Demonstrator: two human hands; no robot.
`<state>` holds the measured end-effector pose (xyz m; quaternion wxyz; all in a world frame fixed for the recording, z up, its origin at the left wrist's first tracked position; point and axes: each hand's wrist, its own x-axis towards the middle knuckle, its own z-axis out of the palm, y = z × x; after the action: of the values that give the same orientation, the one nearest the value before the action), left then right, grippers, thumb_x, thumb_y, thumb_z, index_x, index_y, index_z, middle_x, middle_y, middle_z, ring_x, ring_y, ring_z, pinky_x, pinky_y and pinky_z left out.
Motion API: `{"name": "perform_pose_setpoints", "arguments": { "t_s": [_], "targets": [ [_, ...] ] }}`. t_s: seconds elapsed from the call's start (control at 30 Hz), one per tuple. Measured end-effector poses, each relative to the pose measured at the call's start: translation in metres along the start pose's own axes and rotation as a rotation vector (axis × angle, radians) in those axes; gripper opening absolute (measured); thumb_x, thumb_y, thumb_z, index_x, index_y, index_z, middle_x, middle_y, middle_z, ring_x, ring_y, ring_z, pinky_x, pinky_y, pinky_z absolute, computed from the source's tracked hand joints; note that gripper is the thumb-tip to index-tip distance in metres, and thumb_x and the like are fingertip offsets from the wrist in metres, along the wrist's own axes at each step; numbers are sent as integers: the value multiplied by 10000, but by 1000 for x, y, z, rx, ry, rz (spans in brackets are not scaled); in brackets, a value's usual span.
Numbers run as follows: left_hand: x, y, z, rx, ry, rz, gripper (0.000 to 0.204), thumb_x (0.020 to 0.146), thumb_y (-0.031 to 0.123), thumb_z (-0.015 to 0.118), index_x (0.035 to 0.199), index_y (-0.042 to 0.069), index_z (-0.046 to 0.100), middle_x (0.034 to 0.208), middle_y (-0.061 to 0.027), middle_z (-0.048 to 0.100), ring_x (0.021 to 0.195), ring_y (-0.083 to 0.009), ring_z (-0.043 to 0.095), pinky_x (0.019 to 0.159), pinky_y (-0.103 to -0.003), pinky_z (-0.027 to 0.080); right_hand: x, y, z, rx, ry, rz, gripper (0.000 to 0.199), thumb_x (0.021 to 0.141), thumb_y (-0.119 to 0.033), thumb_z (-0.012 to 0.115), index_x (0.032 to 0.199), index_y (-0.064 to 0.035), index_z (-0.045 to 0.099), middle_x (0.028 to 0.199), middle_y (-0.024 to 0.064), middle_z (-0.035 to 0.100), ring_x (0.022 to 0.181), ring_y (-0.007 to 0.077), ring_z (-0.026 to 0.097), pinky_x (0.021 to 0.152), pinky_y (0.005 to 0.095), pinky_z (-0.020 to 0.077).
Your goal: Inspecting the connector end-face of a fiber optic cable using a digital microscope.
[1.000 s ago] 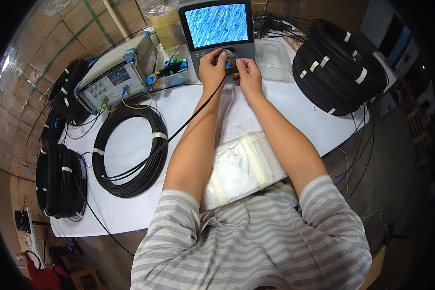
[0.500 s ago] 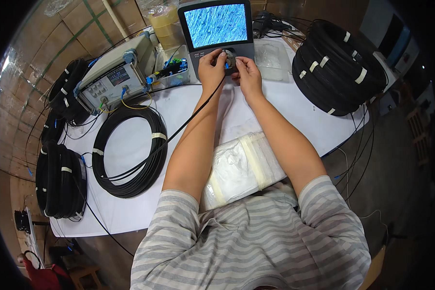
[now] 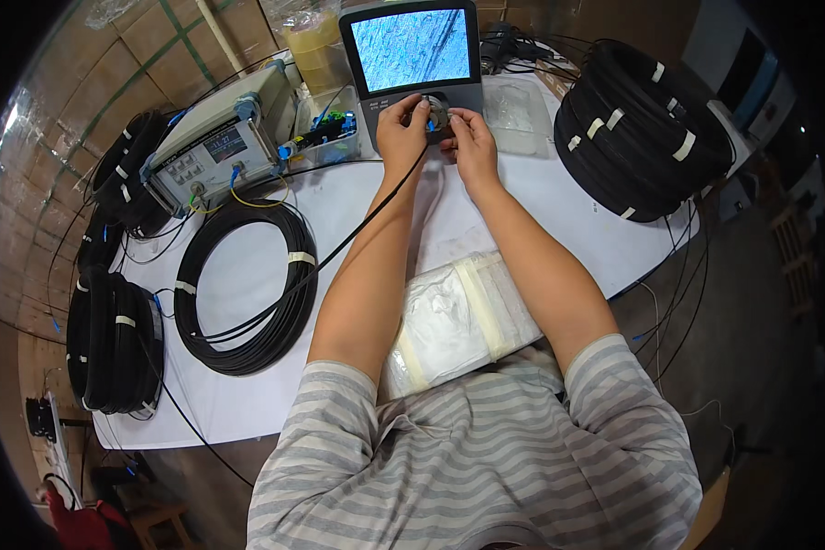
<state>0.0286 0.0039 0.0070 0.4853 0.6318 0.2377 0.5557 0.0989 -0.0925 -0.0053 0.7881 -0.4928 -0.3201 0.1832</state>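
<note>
Both my hands meet at the base of a grey inspection monitor (image 3: 415, 57) whose screen shows a blue streaked picture. My left hand (image 3: 401, 133) pinches the end of a thin black cable (image 3: 339, 247) with a blue connector at the monitor's round port. Beside it, my right hand (image 3: 472, 142) grips the small dark fitting on that port. The cable runs back under my left forearm to a black cable coil (image 3: 247, 284) lying on the white table (image 3: 247, 403).
A grey test instrument (image 3: 218, 147) sits at the back left, with a tray of blue and green connectors (image 3: 325, 137) beside it. Large black cable coils (image 3: 642, 128) lie at the right, more coils (image 3: 115, 339) at the left. A white wrapped pad (image 3: 458, 316) rests under my forearms.
</note>
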Motion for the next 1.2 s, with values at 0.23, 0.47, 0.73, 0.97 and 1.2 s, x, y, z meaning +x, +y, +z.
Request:
{"name": "perform_pose_setpoints", "arguments": {
  "t_s": [0.23, 0.47, 0.73, 0.97, 1.2],
  "targets": [
    [1, -1, 1, -7, 1, 19, 288, 882, 278, 743, 1072, 61, 764, 1016, -93, 640, 896, -191, 639, 803, -302, 515, 2, 4, -1, -87, 17, 2, 261, 1022, -313, 596, 1090, -64, 636, 851, -1, 637, 652, 87, 603, 576, 247, 492],
    [-2, 2, 2, -4, 8, 15, 284, 879, 271, 747, 1075, 65, 764, 1022, -96, 640, 898, -193, 645, 808, -301, 520, 2, 3, -1, -60, 18, 3, 259, 1022, -318, 596, 1082, -70, 643, 837, -1, 634, 647, 85, 602, 578, 246, 495],
    [-1, 1, 1, 20, 0, 32, 303, 903, 244, 736, 1110, 23, 741, 1016, -88, 676, 885, -158, 652, 781, -277, 514, 0, -1, 1, 20, -5, -10, 227, 1022, -290, 600, 1095, -81, 652, 840, -17, 637, 646, 74, 591, 577, 233, 484],
    [0, -1, -1, 60, 4, 81, 320, 925, 222, 726, 1142, -13, 720, 1009, -83, 716, 891, -124, 659, 770, -255, 511, 0, -1, 2, -86, 29, 11, 228, 1010, -284, 618, 1095, -74, 649, 838, -23, 632, 653, 74, 592, 577, 228, 479],
    [-2, 1, 1, 68, 18, 80, 309, 925, 215, 725, 1135, -11, 724, 1017, -83, 713, 886, -124, 661, 760, -254, 512, 1, 2, 2, -2, -8, -9, 195, 1014, -206, 592, 1131, -52, 610, 890, 8, 633, 660, 82, 589, 581, 238, 490]
  ]
}}
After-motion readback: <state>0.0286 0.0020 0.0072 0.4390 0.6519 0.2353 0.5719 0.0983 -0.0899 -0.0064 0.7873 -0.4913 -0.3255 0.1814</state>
